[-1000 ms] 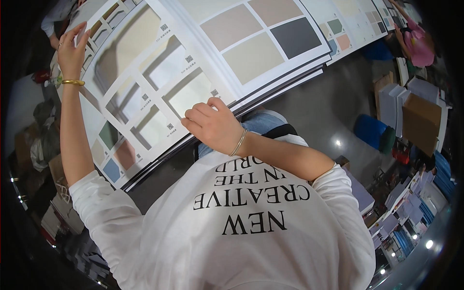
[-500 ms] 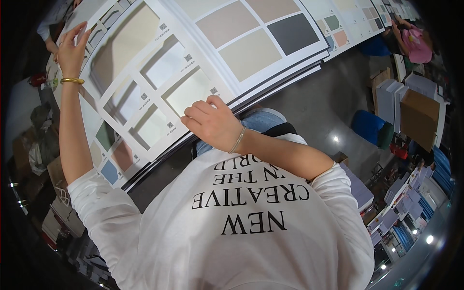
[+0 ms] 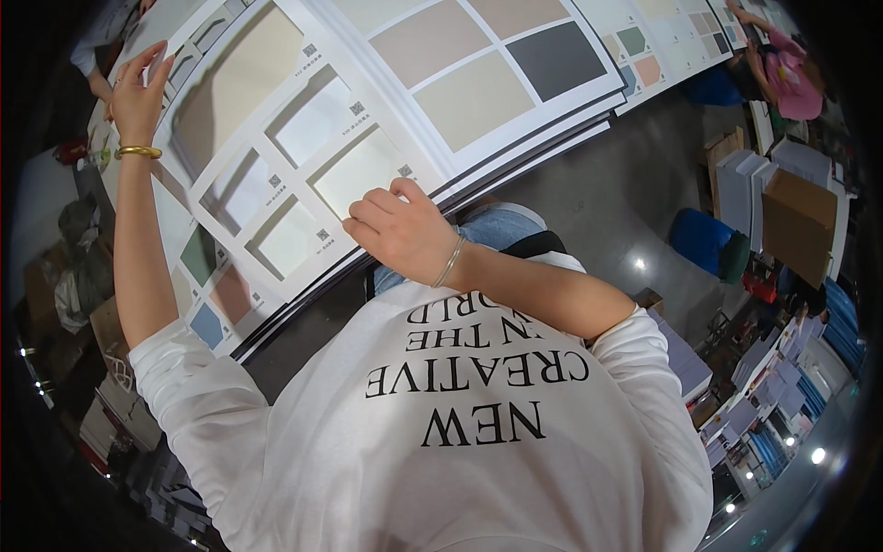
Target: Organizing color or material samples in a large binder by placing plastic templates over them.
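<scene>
A white sheet with cut-out windows [image 3: 379, 124] lies over pale panels on the left side of an open colour-sample book. At its far left edge, my left hand [image 3: 140, 90] has thumb and fingers closed about the border; the fingertips are partly hidden. My right hand [image 3: 397, 230] grips the near edge with curled fingers, beside the lower right window; its thumb is out of sight. Dark shadows show inside the windows. On the right-hand page are beige swatches [image 3: 474, 99] and a dark grey swatch [image 3: 557, 61].
Under the sheet, a page with green, pink and blue swatches [image 3: 208, 324] sticks out. More sample pages [image 3: 658, 64] lie to the far right. Another person's hand [image 3: 98, 87] is beyond my left hand; someone in pink [image 3: 793, 85] works at right. A blue stool [image 3: 696, 241] and cardboard box [image 3: 798, 225] stand there.
The windowed sheet and the book have shifted very slightly toward the left. Both my hands keep nearly the same place. The person in pink has moved an arm.
</scene>
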A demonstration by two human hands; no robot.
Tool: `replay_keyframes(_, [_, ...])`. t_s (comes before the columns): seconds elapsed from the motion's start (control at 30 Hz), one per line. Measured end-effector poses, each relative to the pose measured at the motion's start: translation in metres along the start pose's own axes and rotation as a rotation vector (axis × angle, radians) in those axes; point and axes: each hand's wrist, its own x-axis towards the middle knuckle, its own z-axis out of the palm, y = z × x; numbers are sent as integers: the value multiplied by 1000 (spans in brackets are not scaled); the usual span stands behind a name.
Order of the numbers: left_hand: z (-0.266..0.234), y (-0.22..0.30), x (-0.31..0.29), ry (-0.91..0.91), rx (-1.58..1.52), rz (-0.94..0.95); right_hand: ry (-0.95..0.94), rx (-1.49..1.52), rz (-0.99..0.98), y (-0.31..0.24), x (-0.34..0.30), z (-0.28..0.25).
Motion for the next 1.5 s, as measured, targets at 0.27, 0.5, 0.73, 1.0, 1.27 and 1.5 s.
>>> replay_keyframes(0.27, [4,-3,-2,8,-28,-8,-79,4,21,-1,0,1])
replay_keyframes(0.5, [4,-7,1,-1,24,7,-91,2,18,0,1,0])
replay_keyframes(0.73, [3,-5,-1,25,45,23,-122,-4,11,0,2,-3])
replay_keyframes(1.0, [4,-9,0,57,101,122,-101,25,23,0,2,0])
replay_keyframes(1.27, [-11,75,-4,115,-66,-77,-89,145,83,0,7,-5])
replay_keyframes(1.5, [3,45,-5,223,74,12,-105,181,55,-2,10,-11])
